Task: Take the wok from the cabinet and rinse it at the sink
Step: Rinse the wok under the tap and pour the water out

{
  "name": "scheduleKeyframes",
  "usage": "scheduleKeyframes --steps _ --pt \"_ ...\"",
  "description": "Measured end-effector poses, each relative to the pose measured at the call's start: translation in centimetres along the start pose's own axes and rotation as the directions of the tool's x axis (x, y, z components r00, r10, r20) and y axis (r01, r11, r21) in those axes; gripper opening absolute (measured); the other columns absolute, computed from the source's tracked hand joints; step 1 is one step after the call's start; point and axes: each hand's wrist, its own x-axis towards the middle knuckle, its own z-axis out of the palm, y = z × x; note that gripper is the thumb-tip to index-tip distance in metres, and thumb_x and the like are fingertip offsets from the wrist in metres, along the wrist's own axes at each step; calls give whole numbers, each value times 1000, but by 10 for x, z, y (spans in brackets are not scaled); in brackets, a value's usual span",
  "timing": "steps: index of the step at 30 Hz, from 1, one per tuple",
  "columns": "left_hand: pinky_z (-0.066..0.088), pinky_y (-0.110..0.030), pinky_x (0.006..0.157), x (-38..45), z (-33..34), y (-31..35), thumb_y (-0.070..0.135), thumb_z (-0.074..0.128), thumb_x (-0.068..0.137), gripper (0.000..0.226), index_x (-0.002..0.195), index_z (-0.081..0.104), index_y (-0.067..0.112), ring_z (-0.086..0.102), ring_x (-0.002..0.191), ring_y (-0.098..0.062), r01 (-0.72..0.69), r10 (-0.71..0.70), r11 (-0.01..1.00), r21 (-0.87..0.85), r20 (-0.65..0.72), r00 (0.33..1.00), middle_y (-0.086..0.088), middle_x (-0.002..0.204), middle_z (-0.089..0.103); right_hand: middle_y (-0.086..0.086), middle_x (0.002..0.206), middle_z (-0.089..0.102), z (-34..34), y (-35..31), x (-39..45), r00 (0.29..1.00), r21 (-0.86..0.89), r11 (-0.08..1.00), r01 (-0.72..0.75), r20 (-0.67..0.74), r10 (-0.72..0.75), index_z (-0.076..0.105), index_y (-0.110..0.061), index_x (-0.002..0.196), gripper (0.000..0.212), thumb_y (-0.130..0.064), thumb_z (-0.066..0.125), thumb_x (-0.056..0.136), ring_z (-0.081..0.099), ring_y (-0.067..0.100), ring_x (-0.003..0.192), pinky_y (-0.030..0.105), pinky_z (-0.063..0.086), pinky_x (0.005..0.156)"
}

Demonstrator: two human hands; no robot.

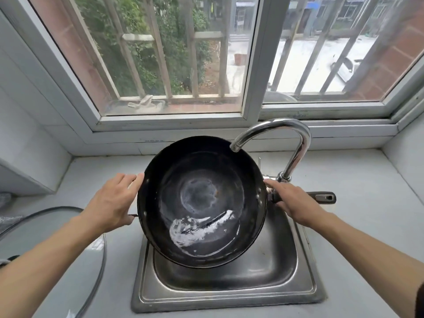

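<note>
Fingers of the right hand wrap the long handle where it joins the wok, at the pan's 3 o'clock; the handle's dark tip sticks out past the hand toward 3. Left hand curls around the small loop handle at the wok's 9 o'clock edge, thumb below, fingertips against the rim. Held between both hands, the wok hangs over the sink, tilted so its 6 o'clock lip dips lowest into the basin. Water pools in the wok's lower part, near 6 to 7 o'clock of the bowl, bright with glare. Overhead, the faucet arches from its base at the wok's 3 o'clock side, and its spout ends above the rim at about 1 o'clock; whether water is running from it cannot be told. At 8 o'clock of the view a glass lid lies on the grey counter, partly under the left forearm. Beyond the sink, at 12 o'clock, a window with outside bars looks onto greenery and a paved yard, and a pale rag lies on the outer sill.
</note>
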Motion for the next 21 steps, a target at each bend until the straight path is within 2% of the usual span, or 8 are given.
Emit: scheduleKeyframes --steps 5,11,17,21 --pt "50 -43 73 6 16 -5 29 95 30 122 137 43 -3 52 89 -35 30 -30 1000 -3 -74 997 -14 108 58 7 126 57 -2 -2 9 998 7 1000 26 -52 -25 26 -32 142 79 -6 68 81 56 33 110 46 47 92" --pt "46 -47 84 3 42 -4 17 95 34 121 139 39 -7 49 96 -40 74 -82 996 -56 -153 985 -20 112 53 7 114 60 3 -10 7 995 114 993 32 -100 -20 31 -35 136 81 -1 71 75 58 31 99 46 50 86" --pt "46 -48 81 -6 65 2 13 95 37 119 140 39 -4 47 103 -39 93 -115 988 -120 -190 975 -19 118 50 5 100 58 21 -14 -9 994 100 995 28 -107 -17 35 -29 135 78 -5 77 74 54 27 85 35 43 74" --pt "44 -48 82 -12 73 9 15 96 37 119 140 39 -5 47 102 -39 93 -114 989 -117 -195 974 -20 117 51 -12 91 46 28 -15 -16 995 168 986 -12 -97 29 41 -33 134 71 -8 72 76 41 6 78 20 31 70"
